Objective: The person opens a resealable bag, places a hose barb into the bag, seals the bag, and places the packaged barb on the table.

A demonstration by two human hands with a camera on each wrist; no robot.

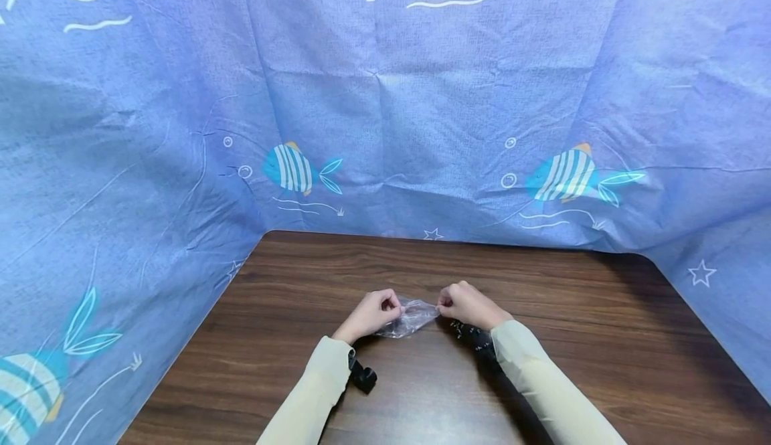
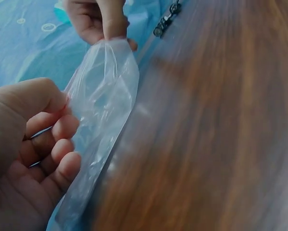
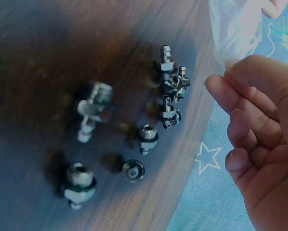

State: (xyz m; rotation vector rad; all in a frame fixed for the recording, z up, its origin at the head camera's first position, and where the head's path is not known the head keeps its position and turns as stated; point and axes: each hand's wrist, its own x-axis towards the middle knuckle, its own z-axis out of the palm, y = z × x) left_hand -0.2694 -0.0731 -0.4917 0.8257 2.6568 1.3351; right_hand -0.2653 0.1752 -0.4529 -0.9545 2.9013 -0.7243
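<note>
While the left hand and right hand, both nearly closed, are pinching a clear bag between them over the table, it is risking a rip if they pull too hard — or metal bits near the right are risking a bump.

Around the plastic bag in the head view, the left hand blocks nine o'clock and the right hand three. Metal fittings obstruct four. I have passing room over the table at twelve, as far as the hanging fabric, and at six between the sleeves, narrowed at seven by a black wrist device.
</note>
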